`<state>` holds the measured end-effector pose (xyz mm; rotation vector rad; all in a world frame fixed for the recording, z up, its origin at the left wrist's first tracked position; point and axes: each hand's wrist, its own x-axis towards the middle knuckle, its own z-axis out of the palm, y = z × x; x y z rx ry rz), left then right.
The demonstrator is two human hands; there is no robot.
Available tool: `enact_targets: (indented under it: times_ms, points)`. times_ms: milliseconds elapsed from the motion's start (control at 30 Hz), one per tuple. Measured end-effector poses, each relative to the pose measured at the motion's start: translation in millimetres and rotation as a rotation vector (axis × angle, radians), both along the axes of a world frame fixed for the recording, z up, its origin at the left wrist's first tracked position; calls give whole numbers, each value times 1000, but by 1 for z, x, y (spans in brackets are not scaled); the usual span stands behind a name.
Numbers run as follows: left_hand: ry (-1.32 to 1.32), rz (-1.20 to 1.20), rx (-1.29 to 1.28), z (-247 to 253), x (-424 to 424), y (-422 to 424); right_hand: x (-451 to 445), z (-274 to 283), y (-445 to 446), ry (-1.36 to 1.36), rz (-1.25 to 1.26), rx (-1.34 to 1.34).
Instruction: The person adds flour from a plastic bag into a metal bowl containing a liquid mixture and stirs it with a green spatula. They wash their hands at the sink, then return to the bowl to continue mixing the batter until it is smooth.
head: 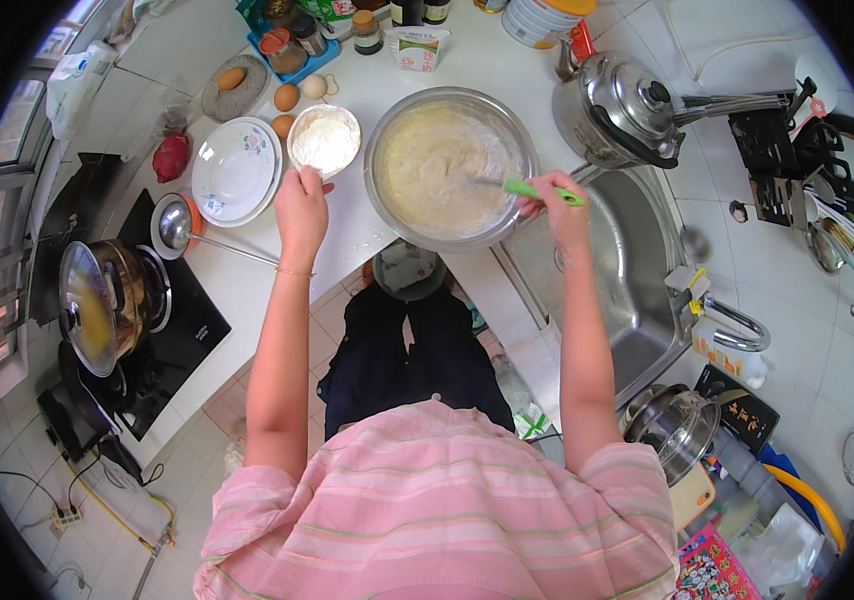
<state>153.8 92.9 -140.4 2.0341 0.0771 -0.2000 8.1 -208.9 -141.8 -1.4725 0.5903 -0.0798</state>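
Observation:
My left hand [302,210] grips the near rim of a small bowl of white flour [326,140], just left of a large stainless steel mixing bowl [377,196]. Pale yellow batter [434,161] with dry flour at its right side fills much of the large bowl. In my right hand [558,208] is a green-handled utensil [521,187], held over the bowl's right rim. Its far end dips into the mixture, so its shape is hidden. Several eggs [286,97] lie behind the flour bowl.
White plates [236,172] and a ladle resting in a bowl [174,223] stand at the left, beside a lidded pot [101,307] on the black cooktop [187,330]. To the right are a metal kettle [614,109] and the sink [599,277]. Seasoning jars [367,34] line the back.

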Motion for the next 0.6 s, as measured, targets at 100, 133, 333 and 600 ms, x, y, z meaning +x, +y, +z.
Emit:
enact_targets:
  times_ms: [100, 133, 333, 600]
  points:
    - [0, 4, 20, -2, -1, 8, 8, 1, 27, -26, 160, 28]
    - [-2, 2, 30, -3, 0, 8, 16, 4, 41, -84, 205, 30]
    - [19, -15, -49, -11, -8, 7, 97, 38, 9, -175, 301, -502]
    - [69, -55, -61, 6, -20, -21, 35, 54, -26, 139, 403, -383]
